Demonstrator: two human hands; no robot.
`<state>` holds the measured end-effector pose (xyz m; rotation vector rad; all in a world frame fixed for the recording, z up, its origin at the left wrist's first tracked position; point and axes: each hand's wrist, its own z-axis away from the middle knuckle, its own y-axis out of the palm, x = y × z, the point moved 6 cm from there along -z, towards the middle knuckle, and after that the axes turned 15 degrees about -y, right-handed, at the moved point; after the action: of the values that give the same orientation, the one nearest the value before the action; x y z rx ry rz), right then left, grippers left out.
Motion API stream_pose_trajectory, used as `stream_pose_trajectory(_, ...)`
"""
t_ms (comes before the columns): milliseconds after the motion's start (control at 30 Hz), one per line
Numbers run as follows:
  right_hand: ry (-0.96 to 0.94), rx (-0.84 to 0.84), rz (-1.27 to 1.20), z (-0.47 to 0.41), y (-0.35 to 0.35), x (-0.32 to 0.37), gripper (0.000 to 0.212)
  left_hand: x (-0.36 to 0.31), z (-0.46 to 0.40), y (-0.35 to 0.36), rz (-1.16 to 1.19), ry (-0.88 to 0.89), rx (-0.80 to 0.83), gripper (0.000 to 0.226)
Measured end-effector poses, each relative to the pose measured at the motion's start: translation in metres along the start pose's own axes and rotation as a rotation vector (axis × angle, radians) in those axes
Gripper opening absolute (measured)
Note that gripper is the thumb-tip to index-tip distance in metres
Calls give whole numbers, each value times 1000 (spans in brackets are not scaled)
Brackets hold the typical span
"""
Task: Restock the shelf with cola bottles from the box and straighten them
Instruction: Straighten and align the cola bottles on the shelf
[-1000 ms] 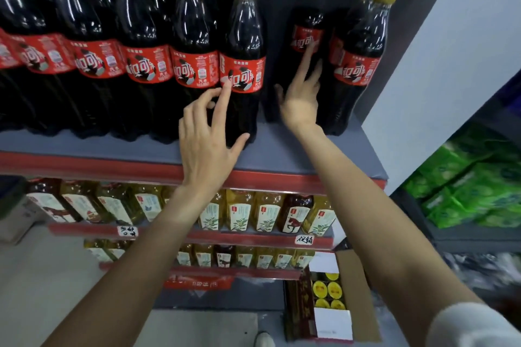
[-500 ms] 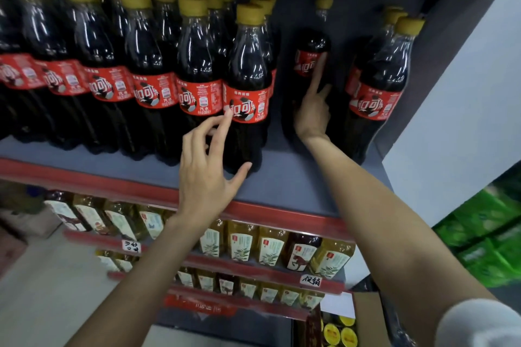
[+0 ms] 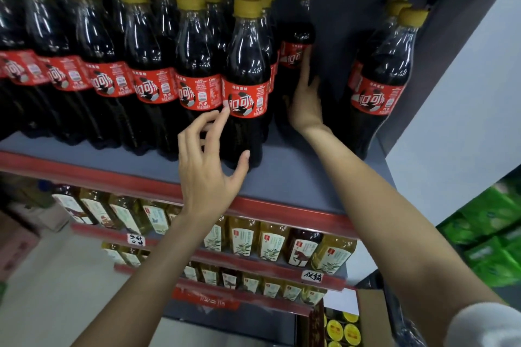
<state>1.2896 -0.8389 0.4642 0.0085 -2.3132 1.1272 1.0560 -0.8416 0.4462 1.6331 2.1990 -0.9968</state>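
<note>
At the top shelf (image 3: 282, 177), my left hand (image 3: 208, 175) spreads its fingers against the front cola bottle (image 3: 246, 87), fingertip on its red label and thumb near the base, while my right hand (image 3: 306, 101) lays straight fingers flat along the lone bottle (image 3: 296, 45) standing farther back in the gap. Full of dark cola, these bottles will likely feel heavy and firm but slick-walled, so I would take hold at the labelled waist, not the yellow cap. They stand upright in rows, red labels forward; more wait in the box (image 3: 366, 315) below.
</note>
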Motion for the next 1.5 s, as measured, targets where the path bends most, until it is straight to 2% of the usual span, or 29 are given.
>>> stream_pose_trajectory(100,-46,22,-74,31,-22,14,75,-22,5,-6,246,54,-92,39)
stream_pose_trajectory(167,-148,-63,-145,63,-48,22,53,-41,6,-2,379,98,-61,32)
stream_pose_trajectory(267,-170,-266,-319,117,-89,16,27,-67,-1,26,564,28,191,28)
stream_pose_trajectory(333,-95,-486,-361,141,-111,0,23,-80,-7,60,650,-159,445,31)
stream_pose_trajectory(400,-24,-624,-258,147,-122,-21,30,-91,-9,95,737,-368,688,37)
stream_pose_trajectory(500,52,-473,-179,131,-111,-43,77,-104,-8,132,786,-572,892,46)
stream_pose_trajectory(567,65,-359,-137,120,-101,-47,93,-109,-7,144,794,-628,951,46)
stream_pose_trajectory(700,27,-298,-54,110,-99,-45,94,-111,-2,140,804,-548,917,53)
stream_pose_trajectory(800,-43,-248,-83,104,-94,-32,97,-97,-2,127,764,-516,793,73)
stream_pose_trajectory(867,-104,-226,-116,96,-85,-17,101,-82,-5,120,719,-523,711,78)
stream_pose_trajectory(967,-158,-192,-193,79,-64,-4,105,-63,-9,111,699,-580,635,67)
stream_pose_trajectory(1067,-129,-145,-217,57,-48,-3,106,-49,-10,110,701,-667,599,54)
stream_pose_trajectory(1233,-75,-91,-204,30,-34,-2,114,-46,-13,118,749,-852,626,50)
stream_pose_trajectory(1400,-210,55,-340,22,-34,-10,110,-44,-15,125,761,-880,626,51)
stream_pose_trajectory(1500,-232,48,-313,22,-35,-11,107,-46,-17,129,730,-879,645,53)
